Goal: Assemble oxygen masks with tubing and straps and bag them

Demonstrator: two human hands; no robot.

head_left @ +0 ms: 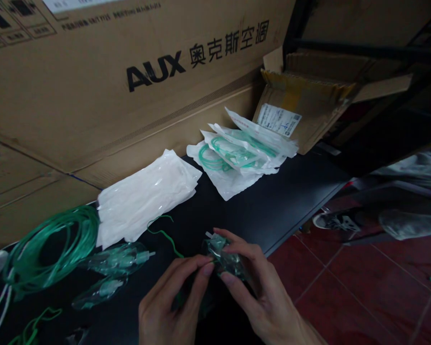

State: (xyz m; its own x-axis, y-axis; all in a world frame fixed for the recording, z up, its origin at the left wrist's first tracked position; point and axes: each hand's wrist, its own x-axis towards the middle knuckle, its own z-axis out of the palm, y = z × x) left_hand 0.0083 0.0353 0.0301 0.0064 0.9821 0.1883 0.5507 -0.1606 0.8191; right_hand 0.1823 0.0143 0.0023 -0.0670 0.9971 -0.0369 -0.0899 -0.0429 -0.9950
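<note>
Near the front edge of the black tabletop [266, 206], my right hand [260, 282] grips a clear green plastic breathing mask [221, 247] with a pale connector at its top. My left hand [175, 297] pinches a thin green elastic cord [167, 235] between thumb and forefinger, right beside the mask. Part of the cord trails behind my left hand across the table. Whether it is fastened to the mask cannot be made out. Two similar masks lie to the left, an upper mask [120, 258] and a lower mask [100, 292]. My palms and fingers hide much of the held mask.
Coiled green tubing [53, 249] sits at left beside stacked white pouches [147, 191]. Packets with green tubing [233, 153] lean near an open carton [316, 110]. A large cardboard box [93, 96] walls the back. More green cord [36, 326] lies lower left; red floor tiles [345, 287] show right.
</note>
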